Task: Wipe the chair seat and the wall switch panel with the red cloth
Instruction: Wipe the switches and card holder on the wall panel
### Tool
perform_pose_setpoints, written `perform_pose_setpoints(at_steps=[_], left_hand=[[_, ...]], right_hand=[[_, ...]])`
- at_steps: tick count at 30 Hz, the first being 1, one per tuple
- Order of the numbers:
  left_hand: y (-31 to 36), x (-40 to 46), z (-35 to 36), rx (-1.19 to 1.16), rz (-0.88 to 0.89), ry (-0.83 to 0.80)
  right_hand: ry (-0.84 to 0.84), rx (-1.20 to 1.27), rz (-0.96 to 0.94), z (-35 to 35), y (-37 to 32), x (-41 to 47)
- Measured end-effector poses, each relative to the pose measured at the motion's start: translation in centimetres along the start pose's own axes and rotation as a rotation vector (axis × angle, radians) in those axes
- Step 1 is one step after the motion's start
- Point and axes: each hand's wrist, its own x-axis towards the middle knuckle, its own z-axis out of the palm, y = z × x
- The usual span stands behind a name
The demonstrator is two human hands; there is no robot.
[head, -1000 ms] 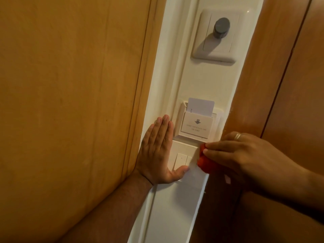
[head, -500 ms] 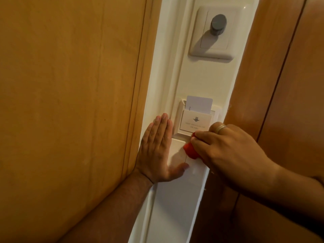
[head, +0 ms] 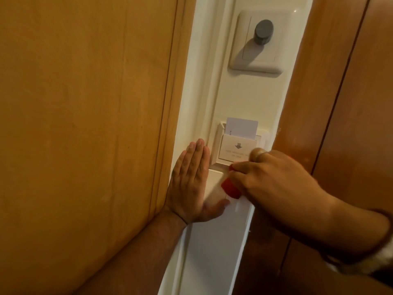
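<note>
Above the wall switch panel [head: 212, 184] sit a key-card holder [head: 236, 151] and dimmer knob [head: 263, 31] — right hand [head: 274, 184] pinching the red cloth [head: 230, 189] hides its rockers; left hand [head: 191, 184] lies flat, empty.

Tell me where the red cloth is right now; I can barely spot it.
In the head view the red cloth is bunched under the right hand, pressed on the wall switch panel just below the key-card holder, right of the flat left hand.
</note>
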Motion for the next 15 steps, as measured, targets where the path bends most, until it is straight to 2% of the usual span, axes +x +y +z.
perform_pose_setpoints(at_steps=[6, 12, 15], left_hand=[[-0.2, -0.1, -0.2, -0.023, 0.028, 0.02], [-0.2, -0.1, -0.2, -0.009, 0.007, -0.036], [-0.2, 0.0, -0.4, -0.015, 0.007, -0.03]], right_hand=[[0.127, 0.003, -0.014, -0.8, -1.4, 3.1], [0.03, 0.014, 0.011, -0.5, -0.3, 0.5], [0.109, 0.029, 0.018, -1.7, -0.1, 1.3]])
